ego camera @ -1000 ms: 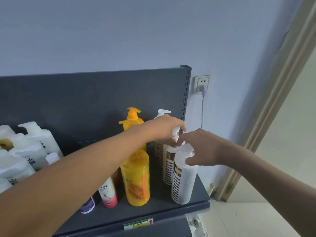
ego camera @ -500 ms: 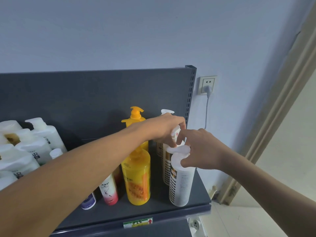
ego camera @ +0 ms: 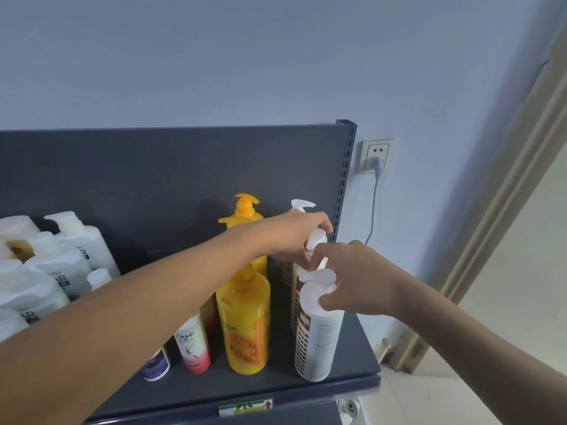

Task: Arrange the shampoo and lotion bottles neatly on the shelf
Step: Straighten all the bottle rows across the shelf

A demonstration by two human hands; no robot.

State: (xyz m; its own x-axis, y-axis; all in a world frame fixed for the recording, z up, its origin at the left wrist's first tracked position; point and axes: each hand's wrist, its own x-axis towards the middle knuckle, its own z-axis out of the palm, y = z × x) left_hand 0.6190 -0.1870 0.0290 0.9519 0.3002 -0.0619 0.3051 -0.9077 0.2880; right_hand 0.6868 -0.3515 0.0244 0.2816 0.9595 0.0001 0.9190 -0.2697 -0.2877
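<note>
On the dark grey shelf (ego camera: 352, 360), three white pump bottles stand in a row at the right end. My left hand (ego camera: 291, 237) grips the pump head of the middle white bottle (ego camera: 316, 239). My right hand (ego camera: 356, 280) holds the neck of the front white pump bottle (ego camera: 317, 335), thumb on its shoulder. The rear white bottle's pump (ego camera: 302, 204) shows behind my left hand. Two yellow pump bottles (ego camera: 245, 323) stand in a row just left of them.
A pink-and-white Dove bottle (ego camera: 193, 348) and a small purple-based bottle (ego camera: 156, 368) stand under my left forearm. Several white bottles (ego camera: 61, 259) crowd the left end. A wall socket (ego camera: 376, 156) with a plugged cable is beyond the shelf's right post. A doorframe (ego camera: 491, 216) is at right.
The front white bottle now stands nearer the shelf's front edge. My right hand has slid from its pump head to its neck. My left hand keeps its hold on the middle pump.
</note>
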